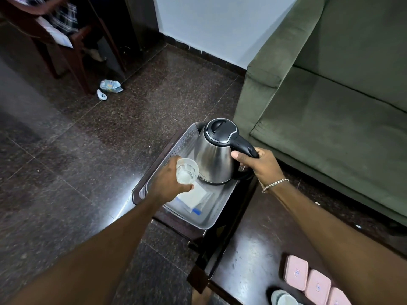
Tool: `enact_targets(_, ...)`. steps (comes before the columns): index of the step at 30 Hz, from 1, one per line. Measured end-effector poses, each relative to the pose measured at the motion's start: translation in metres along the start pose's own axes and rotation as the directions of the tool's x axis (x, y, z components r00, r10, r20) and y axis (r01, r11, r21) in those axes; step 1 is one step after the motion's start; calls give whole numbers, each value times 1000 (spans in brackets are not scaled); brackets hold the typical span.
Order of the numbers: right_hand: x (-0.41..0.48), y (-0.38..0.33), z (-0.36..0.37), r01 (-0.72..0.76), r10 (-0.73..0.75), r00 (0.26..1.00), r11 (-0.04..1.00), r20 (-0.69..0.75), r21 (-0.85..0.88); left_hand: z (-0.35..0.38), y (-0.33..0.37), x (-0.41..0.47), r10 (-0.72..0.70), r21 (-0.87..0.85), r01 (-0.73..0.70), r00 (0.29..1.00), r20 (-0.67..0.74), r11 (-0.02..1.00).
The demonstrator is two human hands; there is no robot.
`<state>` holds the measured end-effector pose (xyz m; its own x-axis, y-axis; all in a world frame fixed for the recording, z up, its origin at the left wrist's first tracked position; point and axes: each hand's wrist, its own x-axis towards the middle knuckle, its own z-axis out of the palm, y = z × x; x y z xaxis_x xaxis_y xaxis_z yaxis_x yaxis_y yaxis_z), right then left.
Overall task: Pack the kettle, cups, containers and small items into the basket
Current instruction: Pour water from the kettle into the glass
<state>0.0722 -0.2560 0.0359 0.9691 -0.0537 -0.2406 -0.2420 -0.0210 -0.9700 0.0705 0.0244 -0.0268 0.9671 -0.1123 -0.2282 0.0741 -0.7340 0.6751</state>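
At frame centre, the right hand (262,165) was closed around the black handle of the steel kettle (217,155), which stood in the far end of the grey basket (211,219) on the dark table (246,256); the left hand (169,183) gripped a clear cup (186,171) just beside the kettle, over the basket. The kettle was judged rigid, fairly heavy and slippery-walled, so best taken by the handle. The cup appeared light, perhaps fragile, and best held around its wall.
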Motion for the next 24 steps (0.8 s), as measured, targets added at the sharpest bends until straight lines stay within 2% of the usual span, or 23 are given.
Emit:
enact_targets(8,-9,-5,-14,24,-19,992,999,-127,40,11,4,0,17,-16,-16,1000,10,1000)
enact_targets(14,-27,-31,-49,106,-87,983,988,-164,112,2,27,6,101,-16,-101,995,5,995)
enact_targets(18,-58,-66,-91,179,-163,964,982,-210,59,-4,64,13,171,-18,-170,985,26,985)
enact_targets(24,-126,-109,-169,200,-208,950,978,-234,-55,22,139,14,299,-75,-292,948,113,954)
